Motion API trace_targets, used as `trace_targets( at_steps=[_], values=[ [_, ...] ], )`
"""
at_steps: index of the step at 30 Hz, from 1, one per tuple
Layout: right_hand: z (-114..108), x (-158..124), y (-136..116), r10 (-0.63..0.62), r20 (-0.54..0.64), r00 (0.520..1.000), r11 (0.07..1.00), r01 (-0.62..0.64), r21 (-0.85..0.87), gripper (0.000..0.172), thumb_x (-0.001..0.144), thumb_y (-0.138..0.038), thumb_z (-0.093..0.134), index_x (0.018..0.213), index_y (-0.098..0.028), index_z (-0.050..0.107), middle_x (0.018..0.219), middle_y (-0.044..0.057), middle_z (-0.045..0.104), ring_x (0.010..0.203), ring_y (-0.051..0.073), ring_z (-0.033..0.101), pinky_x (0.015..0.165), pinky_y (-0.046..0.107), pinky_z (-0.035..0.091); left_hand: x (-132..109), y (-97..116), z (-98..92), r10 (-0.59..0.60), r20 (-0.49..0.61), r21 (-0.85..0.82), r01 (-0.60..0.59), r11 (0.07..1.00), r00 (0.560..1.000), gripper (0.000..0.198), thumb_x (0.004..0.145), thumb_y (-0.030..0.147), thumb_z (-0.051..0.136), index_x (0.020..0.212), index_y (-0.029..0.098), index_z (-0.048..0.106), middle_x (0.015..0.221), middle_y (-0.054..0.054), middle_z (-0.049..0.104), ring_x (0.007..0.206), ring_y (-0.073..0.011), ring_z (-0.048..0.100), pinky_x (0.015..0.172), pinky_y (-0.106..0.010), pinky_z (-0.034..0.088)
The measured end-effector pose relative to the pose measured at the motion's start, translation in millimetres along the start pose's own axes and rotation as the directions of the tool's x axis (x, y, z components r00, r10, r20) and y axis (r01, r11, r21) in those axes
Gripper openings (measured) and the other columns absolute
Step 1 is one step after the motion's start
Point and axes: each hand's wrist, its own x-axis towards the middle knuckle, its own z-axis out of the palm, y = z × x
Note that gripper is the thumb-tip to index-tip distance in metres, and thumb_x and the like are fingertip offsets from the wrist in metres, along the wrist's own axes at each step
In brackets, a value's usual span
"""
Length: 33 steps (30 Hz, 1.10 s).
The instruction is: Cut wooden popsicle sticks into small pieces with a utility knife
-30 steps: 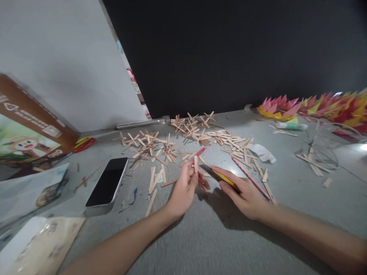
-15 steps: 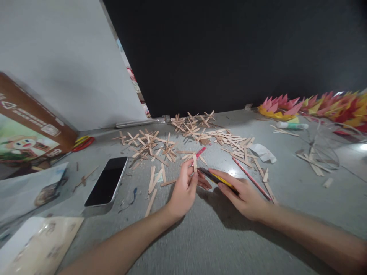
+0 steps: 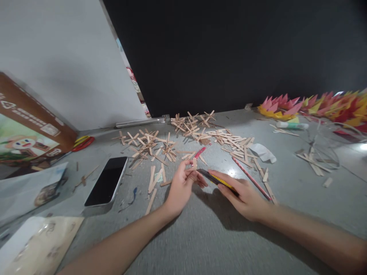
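My left hand (image 3: 182,187) is closed on a wooden craft stick (image 3: 194,163), whose upper end shows above the thumb and index finger. The rest of that stick is hidden by the fingers. In my right hand (image 3: 243,196) is a black and yellow utility knife (image 3: 219,181), its front end pointing left, close to the left fingertips. Whether the blade touches the stick cannot be made out. Behind the hands lie a red-pink object (image 3: 200,152) and a pile of glued, crossed craft sticks (image 3: 146,145). Loose sticks (image 3: 235,141) are spread farther right.
A phone (image 3: 107,181) lies left of my hands, with scissors (image 3: 83,143) and a brown box (image 3: 34,126) beyond. To the right are a pencil (image 3: 252,179), a paper scrap (image 3: 263,152), a glue stick (image 3: 292,125) and coloured paper crowns (image 3: 281,108). A black panel (image 3: 229,57) stands behind.
My left hand has shifted slightly left, and less of the craft stick shows above its fingers. My right hand with the utility knife stays almost in the same place.
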Motion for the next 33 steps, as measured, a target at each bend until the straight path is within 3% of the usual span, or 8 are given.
trace_targets(
  at_steps=[3, 6, 11, 15, 22, 28, 33],
  values=[
    [1.0, -0.2, 2.4, 0.013, -0.041, 0.999, 1.0, -0.013, 0.006, 0.05, 0.111, -0.028, 0.044, 0.161, -0.033, 0.044, 0.15, 0.006, 0.066, 0.122, 0.021, 0.073, 0.105, 0.036, 0.059, 2.3, 0.0, -1.1, -0.024, -0.008, -0.036, 0.024, 0.999, 1.0, 0.038, 0.101, 0.056, 0.061, 0.108, 0.022, 0.047, 0.069, 0.005, 0.061, 0.056, -0.0132, 0.06, 0.058, -0.026, 0.046],
    [1.3, -0.7, 4.9, 0.023, -0.057, 0.998, 1.0, -0.022, 0.012, 0.05, 0.111, -0.028, 0.045, 0.16, -0.033, 0.045, 0.152, 0.005, 0.064, 0.127, 0.021, 0.07, 0.109, 0.037, 0.057, 0.4, -0.4, -0.3, -0.036, -0.062, -0.083, 0.03, 0.996, 0.997, 0.04, 0.099, 0.058, 0.062, 0.111, 0.024, 0.046, 0.069, 0.009, 0.049, 0.051, -0.0085, 0.045, 0.054, -0.022, 0.035],
    [1.2, -1.2, 5.5, 0.007, -0.046, 0.999, 1.0, -0.006, 0.014, 0.052, 0.111, -0.027, 0.045, 0.162, -0.036, 0.043, 0.154, 0.003, 0.062, 0.136, 0.02, 0.064, 0.113, 0.036, 0.054, -2.6, 0.2, 0.7, -0.083, -0.071, -0.05, 0.08, 0.996, 0.994, 0.041, 0.095, 0.051, 0.071, 0.114, 0.024, 0.048, 0.074, 0.008, 0.047, 0.06, -0.009, 0.042, 0.058, -0.022, 0.032],
    [1.1, -0.9, 4.0, 0.021, -0.041, 0.999, 1.0, -0.02, 0.019, 0.05, 0.111, -0.027, 0.045, 0.161, -0.035, 0.044, 0.154, 0.005, 0.062, 0.13, 0.021, 0.069, 0.111, 0.037, 0.056, -1.0, 1.7, 0.8, -0.11, -0.001, -0.105, 0.109, 0.988, 0.994, 0.034, 0.101, 0.053, 0.06, 0.112, 0.021, 0.054, 0.072, 0.007, 0.038, 0.057, -0.0085, 0.036, 0.056, -0.023, 0.026],
    [0.7, -1.5, 4.2, 0.02, -0.032, 0.999, 0.999, -0.019, 0.029, 0.05, 0.111, -0.027, 0.045, 0.161, -0.034, 0.044, 0.152, 0.006, 0.064, 0.131, 0.021, 0.068, 0.111, 0.037, 0.055, -1.0, 5.5, 3.4, -0.087, 0.065, -0.096, 0.093, 0.991, 0.994, 0.042, 0.103, 0.055, 0.057, 0.128, 0.021, 0.057, 0.076, 0.005, 0.04, 0.062, -0.0106, 0.04, 0.06, -0.025, 0.032],
    [0.8, -0.8, 5.1, 0.009, -0.02, 1.0, 1.0, -0.009, 0.021, 0.052, 0.111, -0.026, 0.046, 0.162, -0.036, 0.042, 0.152, 0.003, 0.064, 0.131, 0.019, 0.068, 0.11, 0.033, 0.055, -0.9, 2.9, 1.9, -0.018, 0.132, -0.053, 0.025, 0.998, 0.991, 0.035, 0.105, 0.053, 0.056, 0.118, 0.021, 0.05, 0.083, 0.003, 0.049, 0.066, -0.0104, 0.046, 0.065, -0.026, 0.038],
    [1.5, -0.1, 4.9, -0.023, -0.03, 0.999, 1.0, 0.023, -0.005, 0.056, 0.11, -0.023, 0.047, 0.163, -0.039, 0.041, 0.149, 0.001, 0.066, 0.129, 0.019, 0.069, 0.108, 0.033, 0.056, -1.9, -1.2, 2.8, -0.04, 0.11, 0.026, 0.037, 0.999, 0.993, 0.033, 0.108, 0.051, 0.05, 0.119, 0.022, 0.037, 0.081, 0.003, 0.06, 0.062, -0.0109, 0.054, 0.062, -0.025, 0.042]
  ],
)
